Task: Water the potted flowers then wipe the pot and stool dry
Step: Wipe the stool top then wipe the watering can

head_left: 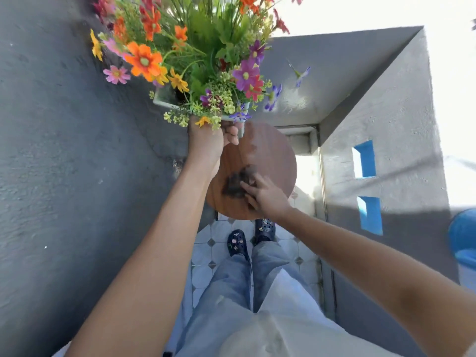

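Pot (pixel 164 97): mostly buried under the flowers (pixel 195 55); I see only its pale rim at the left corner and a sliver by my thumb.
Flowers: the top of the bunch is cut off by the upper edge.
My left hand (pixel 206 143): my fingertips vanish beneath the foliage and the pot's underside, so my hold is hard to read.
Cloth (pixel 237 182): dark and smeared by blur; its right part lies under my right hand (pixel 268 195).
Stool (pixel 273 161): the far edge is covered by the pot, the left edge by my forearm; legs hidden beneath the seat.
Blue container (pixel 463 235): cut by the right edge; I cannot tell what it is.
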A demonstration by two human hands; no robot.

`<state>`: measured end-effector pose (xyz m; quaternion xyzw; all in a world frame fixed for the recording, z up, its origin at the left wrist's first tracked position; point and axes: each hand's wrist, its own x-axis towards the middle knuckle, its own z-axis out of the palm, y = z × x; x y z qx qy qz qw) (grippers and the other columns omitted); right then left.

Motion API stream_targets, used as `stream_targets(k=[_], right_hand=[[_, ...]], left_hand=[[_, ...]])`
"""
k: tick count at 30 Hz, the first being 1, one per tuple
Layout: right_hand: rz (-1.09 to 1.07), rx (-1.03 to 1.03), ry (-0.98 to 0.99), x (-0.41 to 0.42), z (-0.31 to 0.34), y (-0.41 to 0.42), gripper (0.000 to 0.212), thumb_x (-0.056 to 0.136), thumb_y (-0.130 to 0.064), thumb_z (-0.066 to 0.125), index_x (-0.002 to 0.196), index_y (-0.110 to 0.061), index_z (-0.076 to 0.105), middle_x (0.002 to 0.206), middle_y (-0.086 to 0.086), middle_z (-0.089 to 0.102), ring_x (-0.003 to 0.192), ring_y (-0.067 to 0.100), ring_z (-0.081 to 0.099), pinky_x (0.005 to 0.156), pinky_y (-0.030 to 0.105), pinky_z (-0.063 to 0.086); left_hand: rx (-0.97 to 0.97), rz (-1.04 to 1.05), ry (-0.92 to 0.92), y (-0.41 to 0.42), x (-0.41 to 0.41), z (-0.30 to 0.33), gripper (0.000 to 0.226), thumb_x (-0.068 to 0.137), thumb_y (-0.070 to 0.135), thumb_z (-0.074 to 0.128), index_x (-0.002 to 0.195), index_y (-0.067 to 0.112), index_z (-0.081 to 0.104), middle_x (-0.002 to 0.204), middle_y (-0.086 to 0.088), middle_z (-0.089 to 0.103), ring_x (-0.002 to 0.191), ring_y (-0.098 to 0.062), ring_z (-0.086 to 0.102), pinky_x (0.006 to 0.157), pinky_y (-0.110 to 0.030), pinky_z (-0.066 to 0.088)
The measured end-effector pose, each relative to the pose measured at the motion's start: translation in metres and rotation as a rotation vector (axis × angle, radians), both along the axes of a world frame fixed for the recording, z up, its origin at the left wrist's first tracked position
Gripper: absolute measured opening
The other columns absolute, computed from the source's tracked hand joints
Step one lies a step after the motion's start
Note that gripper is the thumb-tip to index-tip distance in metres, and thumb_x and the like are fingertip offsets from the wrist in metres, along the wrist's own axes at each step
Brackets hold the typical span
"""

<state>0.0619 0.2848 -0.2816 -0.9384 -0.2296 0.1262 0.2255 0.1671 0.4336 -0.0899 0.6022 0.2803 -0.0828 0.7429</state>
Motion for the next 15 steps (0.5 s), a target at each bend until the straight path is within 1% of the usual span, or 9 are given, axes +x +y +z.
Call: stream_targets(k=[2,3,4,5,7,9,10,12,15], right_hand=[[0.238,0.001,0.025,-0.043,-0.002,-0.002,0.039,0.096,-0.023,0.059,0.134,-0.014,0.062,0.125,0.012,0.056,0.100,0.031,0.056,0.071,0.043,0.059],[0.257,-0.003,0.026,-0.051,-0.003,-0.010,0.039,0.097,-0.023,0.059,0.135,-0.015,0.062,0.125,0.011,0.056,0.099,0.029,0.055,0.073,0.042,0.059],[0.194,-0.003,0.011,-0.051,-0.005,-0.018,0.038,0.097,-0.023,0.061,0.134,-0.015,0.062,0.125,0.011,0.055,0.099,0.028,0.056,0.077,0.042,0.059],[0.070,-0.004,-0.008,-0.044,-0.004,-0.027,0.038,0.096,-0.022,0.063,0.133,-0.014,0.064,0.124,0.012,0.056,0.099,0.030,0.056,0.079,0.043,0.058],[-0.239,-0.010,-0.041,-0.021,-0.001,-0.048,0.034,0.094,-0.018,0.065,0.127,-0.010,0.068,0.121,0.016,0.056,0.098,0.034,0.057,0.081,0.041,0.057],[-0.503,-0.028,0.026,-0.002,0.003,-0.063,0.034,0.095,-0.018,0.062,0.128,-0.010,0.067,0.123,0.017,0.054,0.102,0.036,0.055,0.087,0.039,0.053],[-0.581,-0.036,0.055,0.000,0.005,-0.065,0.035,0.096,-0.018,0.060,0.130,-0.011,0.066,0.126,0.016,0.053,0.103,0.035,0.054,0.088,0.038,0.051],[-0.586,-0.042,0.054,-0.013,0.009,-0.060,0.034,0.096,-0.017,0.061,0.129,-0.011,0.067,0.125,0.017,0.053,0.102,0.035,0.054,0.087,0.039,0.051],[-0.404,-0.002,0.073,-0.061,0.013,-0.052,0.032,0.093,-0.014,0.065,0.124,-0.012,0.071,0.120,0.016,0.057,0.100,0.035,0.055,0.084,0.042,0.054]], left_hand=[[0.013,-0.032,0.016,-0.001,-0.013,-0.007,0.037,0.090,-0.009,0.023,0.083,0.000,0.058,0.071,-0.017,0.060,0.041,-0.007,0.053,0.039,-0.020,0.041],[0.022,-0.044,0.023,-0.001,-0.019,-0.011,0.038,0.090,-0.009,0.023,0.080,0.003,0.058,0.071,-0.017,0.060,0.041,-0.007,0.053,0.040,-0.020,0.042],[0.026,-0.052,0.034,-0.002,-0.025,-0.014,0.039,0.090,-0.009,0.023,0.079,0.004,0.058,0.071,-0.017,0.060,0.041,-0.007,0.052,0.040,-0.020,0.042],[0.022,-0.052,0.046,-0.002,-0.032,-0.017,0.039,0.090,-0.009,0.024,0.078,0.004,0.059,0.071,-0.017,0.060,0.041,-0.008,0.052,0.040,-0.021,0.042],[-0.006,-0.035,0.080,-0.005,-0.046,-0.023,0.035,0.090,-0.008,0.027,0.078,0.002,0.058,0.069,-0.017,0.060,0.041,-0.009,0.052,0.040,-0.022,0.042],[-0.012,-0.031,0.117,-0.009,-0.060,-0.029,0.033,0.090,-0.009,0.029,0.079,0.001,0.058,0.069,-0.017,0.060,0.041,-0.010,0.054,0.040,-0.022,0.043],[-0.008,-0.034,0.134,-0.011,-0.067,-0.032,0.033,0.090,-0.009,0.029,0.079,0.002,0.058,0.069,-0.017,0.060,0.040,-0.010,0.054,0.040,-0.022,0.043],[-0.011,-0.040,0.161,-0.017,-0.080,-0.038,0.034,0.089,-0.010,0.028,0.080,0.001,0.058,0.069,-0.017,0.060,0.040,-0.010,0.054,0.039,-0.022,0.042],[0.002,-0.058,0.177,-0.028,-0.098,-0.046,0.037,0.089,-0.010,0.023,0.083,0.001,0.057,0.070,-0.017,0.061,0.040,-0.010,0.054,0.041,-0.023,0.043]])
